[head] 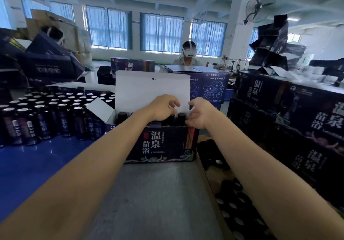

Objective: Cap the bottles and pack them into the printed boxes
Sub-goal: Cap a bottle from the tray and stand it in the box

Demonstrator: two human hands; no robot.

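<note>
Packing was only partly done. In the centre of the frame an open box [162, 143] stood with its white lid [152, 89] raised, and three capped bottles [122, 117] showed inside. The left hand [163, 107] and right hand [197, 115] reached into its top, fingers curled; what they gripped could not be told. At left, dozens of uncapped bottles [46, 113] waited. Many loose caps [236, 208] lay at lower right. Closed boxes [288, 109] stood stacked in at least two tiers at right.

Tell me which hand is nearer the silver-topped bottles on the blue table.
Left. The left hand is over the open printed box, on the side toward the silver-topped bottles; the right hand is at the box's right end, farther from them.
</note>
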